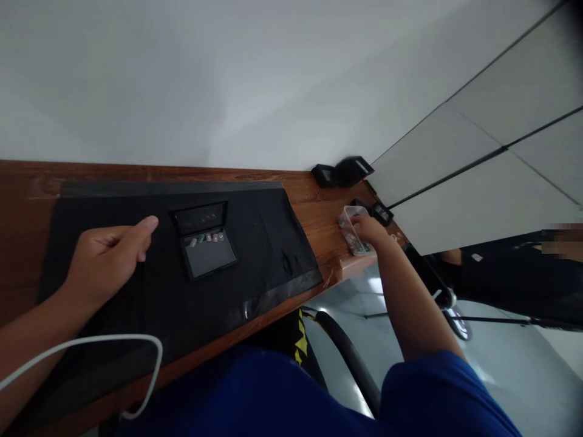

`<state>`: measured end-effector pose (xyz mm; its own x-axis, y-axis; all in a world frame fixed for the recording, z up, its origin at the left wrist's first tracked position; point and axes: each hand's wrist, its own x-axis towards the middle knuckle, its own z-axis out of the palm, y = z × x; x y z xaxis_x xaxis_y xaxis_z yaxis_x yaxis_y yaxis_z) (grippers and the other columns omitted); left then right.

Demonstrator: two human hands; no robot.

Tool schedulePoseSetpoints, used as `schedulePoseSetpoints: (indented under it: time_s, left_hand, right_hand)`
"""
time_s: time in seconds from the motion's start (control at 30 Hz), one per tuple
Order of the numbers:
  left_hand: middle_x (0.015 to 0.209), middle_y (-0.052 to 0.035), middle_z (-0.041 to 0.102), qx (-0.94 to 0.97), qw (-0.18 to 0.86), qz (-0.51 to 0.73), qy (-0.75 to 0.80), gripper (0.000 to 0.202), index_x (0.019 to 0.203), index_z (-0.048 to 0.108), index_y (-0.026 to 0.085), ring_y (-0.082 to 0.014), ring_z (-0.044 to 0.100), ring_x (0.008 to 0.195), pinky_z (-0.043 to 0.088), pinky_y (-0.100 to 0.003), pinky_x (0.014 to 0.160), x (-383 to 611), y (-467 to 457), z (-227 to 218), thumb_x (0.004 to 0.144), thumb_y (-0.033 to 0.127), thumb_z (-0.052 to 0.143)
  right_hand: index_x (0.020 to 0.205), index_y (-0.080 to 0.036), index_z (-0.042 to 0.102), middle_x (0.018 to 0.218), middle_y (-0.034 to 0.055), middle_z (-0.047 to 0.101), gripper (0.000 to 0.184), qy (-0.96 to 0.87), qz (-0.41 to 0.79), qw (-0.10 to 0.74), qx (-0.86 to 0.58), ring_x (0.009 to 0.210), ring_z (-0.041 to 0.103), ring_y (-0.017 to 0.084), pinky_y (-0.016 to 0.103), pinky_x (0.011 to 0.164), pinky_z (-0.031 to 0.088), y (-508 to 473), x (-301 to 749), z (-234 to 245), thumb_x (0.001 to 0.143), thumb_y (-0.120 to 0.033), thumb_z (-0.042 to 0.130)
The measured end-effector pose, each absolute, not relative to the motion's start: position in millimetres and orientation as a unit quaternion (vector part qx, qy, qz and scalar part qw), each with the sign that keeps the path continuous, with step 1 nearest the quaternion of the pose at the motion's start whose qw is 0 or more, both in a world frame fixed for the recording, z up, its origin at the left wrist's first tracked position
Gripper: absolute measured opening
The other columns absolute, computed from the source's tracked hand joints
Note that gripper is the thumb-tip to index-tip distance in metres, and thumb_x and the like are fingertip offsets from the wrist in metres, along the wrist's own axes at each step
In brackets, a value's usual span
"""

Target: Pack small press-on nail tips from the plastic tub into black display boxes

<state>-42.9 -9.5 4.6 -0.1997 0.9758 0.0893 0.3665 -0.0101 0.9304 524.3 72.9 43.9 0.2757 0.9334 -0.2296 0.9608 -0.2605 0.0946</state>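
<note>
My left hand (107, 258) hovers over the left part of a black mat (264, 243), its fingers curled and thumb laid along them, with nothing visible in it. To its right an open black case (212, 261) lies on the mat, its lid tilted up at the back. Along the top of the case's grey inside sits a row of several small bead-like pieces (208, 238), some pale, green and reddish. Far to the right, my right hand (368, 228) reaches into a clear plastic box (350, 230) holding small pieces; its fingertips are too unclear to read.
Black boxes (325, 176) stand at the back right of the wooden table (303, 191), against the wall. A white cable (113, 337) loops across the lower left. A chair arm (350, 358) is below the table edge. Another person (510, 273) is at the far right.
</note>
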Motion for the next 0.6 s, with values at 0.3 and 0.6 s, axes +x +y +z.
schedulePoseSetpoints:
  time_s: [0.3,0.6]
  left_hand:
    - [0.048,0.0029,0.043,0.558,0.324,0.459,0.611,0.058,0.045,0.045,0.022,-0.0110,0.039,0.048,0.032,-0.028,0.052,-41,-11,7,0.095,0.043,0.067]
    - [0.043,0.0037,0.044,0.575,0.280,0.438,0.631,0.057,0.045,0.050,0.023,-0.0103,0.041,0.044,0.032,-0.026,0.048,-43,-13,2,0.093,0.049,0.067]
  right_hand:
    - [0.113,-0.017,0.086,0.119,0.0190,0.084,0.027,0.580,-0.036,0.065,0.811,0.109,0.077,0.033,0.036,0.088,0.054,66,523,44,0.097,-0.033,0.070]
    - [0.110,-0.012,0.081,0.102,0.0150,0.083,0.033,0.575,-0.003,-0.100,0.812,0.084,0.071,0.022,0.032,0.077,0.052,44,528,73,0.099,-0.036,0.062]
